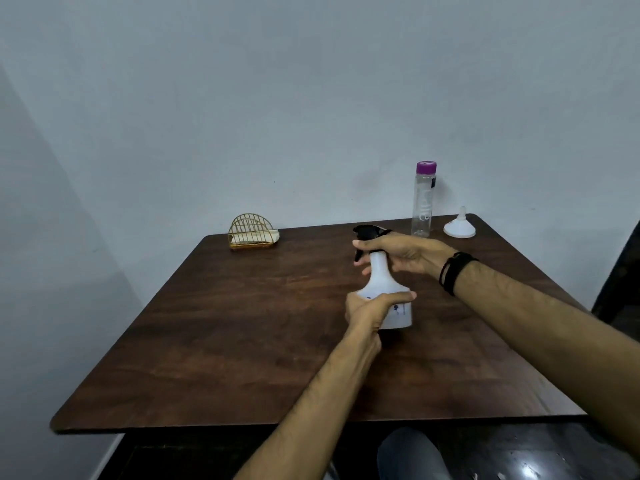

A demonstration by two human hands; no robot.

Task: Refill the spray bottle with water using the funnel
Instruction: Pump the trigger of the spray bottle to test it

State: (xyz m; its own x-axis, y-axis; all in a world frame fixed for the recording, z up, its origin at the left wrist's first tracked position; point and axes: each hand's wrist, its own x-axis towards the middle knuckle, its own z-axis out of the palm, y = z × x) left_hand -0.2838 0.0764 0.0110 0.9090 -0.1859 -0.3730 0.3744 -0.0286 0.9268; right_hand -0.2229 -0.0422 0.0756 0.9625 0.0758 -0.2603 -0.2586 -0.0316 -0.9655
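Note:
A white spray bottle (380,278) with a black trigger head stands upright on the dark wooden table (242,341). My left hand (372,311) wraps around its wide lower body. My right hand (398,252) grips the black spray head at the top of the neck. A clear water bottle (422,206) with a purple cap stands at the far right of the table. Beside it, to the right, a white funnel (460,226) rests upside down, spout up, near the table's back corner.
A gold wire napkin holder (252,232) with napkins sits at the back left of the table. A grey wall rises directly behind the table. A dark chair back (620,271) shows at the right edge. My knee is below the front edge.

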